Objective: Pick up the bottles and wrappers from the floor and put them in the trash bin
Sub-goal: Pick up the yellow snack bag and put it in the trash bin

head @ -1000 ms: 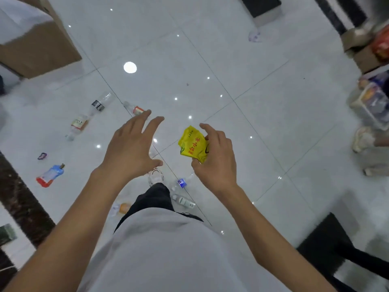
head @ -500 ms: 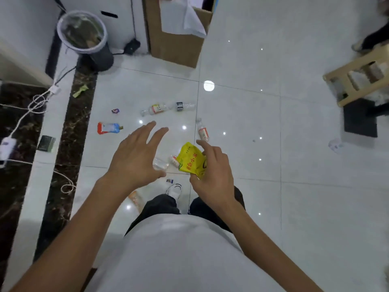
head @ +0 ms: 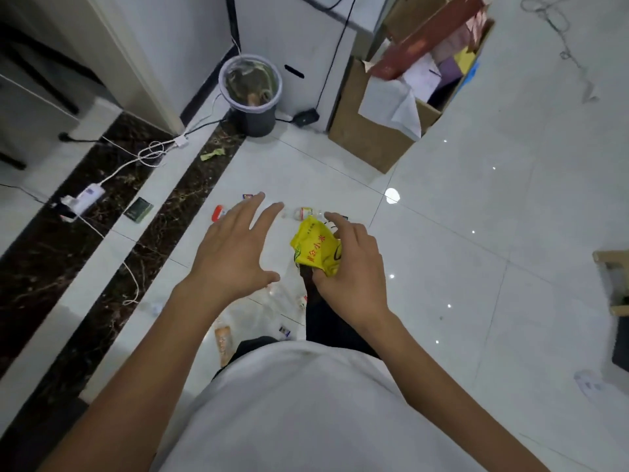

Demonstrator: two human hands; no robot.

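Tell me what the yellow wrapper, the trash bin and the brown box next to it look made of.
The yellow wrapper: thin printed plastic film, probably, creased and crumpled in the right hand. The trash bin: dark matte wall, likely plastic, with a clear film liner over the rim. The brown box: matte cardboard, by its flat tan sides.

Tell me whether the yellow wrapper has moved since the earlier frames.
Yes. Held in the grip of the right hand, the yellow wrapper has been carried toward the trash bin, which now stands nearer and more directly ahead of it.
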